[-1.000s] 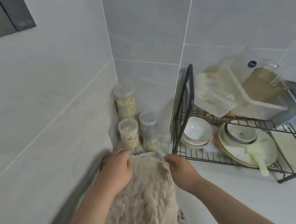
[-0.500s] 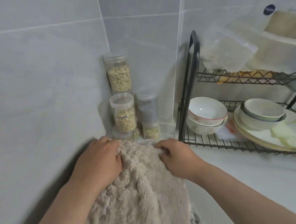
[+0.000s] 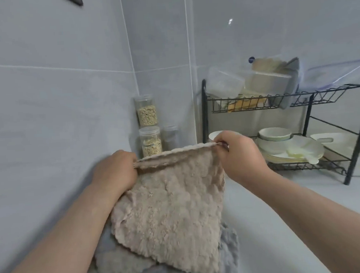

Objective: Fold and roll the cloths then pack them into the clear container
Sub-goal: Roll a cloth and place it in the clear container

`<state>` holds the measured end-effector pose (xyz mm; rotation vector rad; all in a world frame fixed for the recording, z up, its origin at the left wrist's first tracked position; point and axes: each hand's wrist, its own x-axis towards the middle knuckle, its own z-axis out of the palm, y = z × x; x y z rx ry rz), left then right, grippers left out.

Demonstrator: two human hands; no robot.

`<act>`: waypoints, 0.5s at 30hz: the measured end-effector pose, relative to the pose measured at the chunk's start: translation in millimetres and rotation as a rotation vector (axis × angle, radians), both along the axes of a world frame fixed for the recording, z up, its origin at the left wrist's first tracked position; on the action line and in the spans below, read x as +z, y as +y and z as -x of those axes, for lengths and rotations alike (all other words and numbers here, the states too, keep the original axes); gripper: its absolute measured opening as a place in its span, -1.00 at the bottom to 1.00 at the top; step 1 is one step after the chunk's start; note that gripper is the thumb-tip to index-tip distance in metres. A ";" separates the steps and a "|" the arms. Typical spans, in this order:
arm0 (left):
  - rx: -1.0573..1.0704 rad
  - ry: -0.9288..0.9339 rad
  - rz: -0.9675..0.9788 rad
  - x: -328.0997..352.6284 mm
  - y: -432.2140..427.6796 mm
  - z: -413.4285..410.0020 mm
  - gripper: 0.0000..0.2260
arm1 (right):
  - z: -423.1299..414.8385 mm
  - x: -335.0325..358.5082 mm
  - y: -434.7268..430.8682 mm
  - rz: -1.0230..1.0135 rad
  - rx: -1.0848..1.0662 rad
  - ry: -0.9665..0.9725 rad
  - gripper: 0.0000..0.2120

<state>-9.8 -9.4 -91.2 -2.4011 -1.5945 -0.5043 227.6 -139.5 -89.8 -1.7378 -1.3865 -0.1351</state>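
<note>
A fluffy beige cloth [image 3: 173,208] hangs in the air in front of me, stretched flat by its top edge. My left hand [image 3: 116,172] pinches the top left corner and my right hand [image 3: 239,156] pinches the top right corner. Beneath its lower edge, another beige cloth [image 3: 117,264] and a grey cloth [image 3: 229,247] lie in a pile on the white counter. Clear plastic containers [image 3: 224,86] lie on the top shelf of the dish rack, far right of my hands.
Three clear jars of grain [image 3: 150,142] stand in the tiled corner just behind the cloth. A black wire dish rack [image 3: 309,132] holds bowls and plates on the right. The tiled wall runs close along the left.
Both hands have lifted the beige cloth off the pile and spread its top edge apart, so it now hangs upright. The view has pulled back and tilted up.
</note>
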 end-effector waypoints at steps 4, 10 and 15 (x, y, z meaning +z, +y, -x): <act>-0.030 -0.082 0.023 20.9 -19.9 11.7 -0.91 | 5.3 21.5 -32.4 -0.048 -0.035 0.016 -0.79; -0.150 -0.311 -0.017 66.9 -56.9 17.1 -0.94 | -0.4 59.0 -77.5 -0.158 -0.099 0.081 -0.83; -0.443 -0.527 0.221 106.0 -93.2 -11.3 -0.90 | -38.3 89.7 -127.7 -0.178 -0.188 0.105 -0.87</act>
